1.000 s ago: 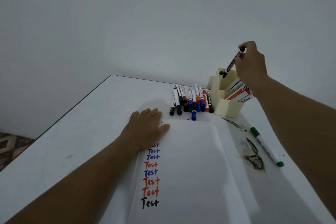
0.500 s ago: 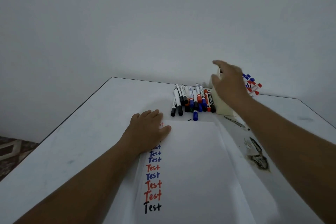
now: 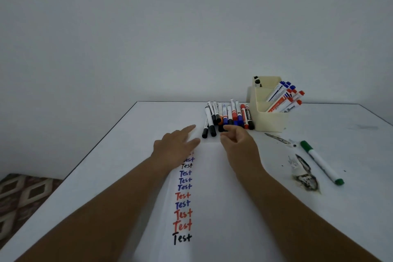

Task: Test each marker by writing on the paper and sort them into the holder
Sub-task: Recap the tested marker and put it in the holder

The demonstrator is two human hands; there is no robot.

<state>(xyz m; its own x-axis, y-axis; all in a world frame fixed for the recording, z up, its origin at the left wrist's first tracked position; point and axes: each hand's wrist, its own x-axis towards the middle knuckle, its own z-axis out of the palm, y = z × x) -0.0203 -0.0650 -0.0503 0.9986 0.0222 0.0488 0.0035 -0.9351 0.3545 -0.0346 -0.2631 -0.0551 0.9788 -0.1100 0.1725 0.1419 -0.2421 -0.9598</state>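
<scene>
A white paper sheet point(image 3: 214, 202) lies on the table, with a column of "Test" words in black, blue and red down its left side. My left hand point(image 3: 175, 148) rests flat on the sheet's top left, fingers straight. My right hand point(image 3: 237, 143) hovers at the near end of a row of several black, blue and red markers point(image 3: 228, 116), its fingers loosely curled and holding nothing. A cream holder point(image 3: 269, 120) stands right of the row, with blue and red markers leaning in its front sections and a black one at the back.
A green marker point(image 3: 321, 162) lies alone on the table's right side, beside dark burn-like stains point(image 3: 306, 178). The white table point(image 3: 119, 166) ends in a dark edge at left, over a patterned floor. A plain wall rises behind.
My right hand dropped the black marker into the holder's back section, then came down and left to the loose markers. My left hand's fingers stretched forward.
</scene>
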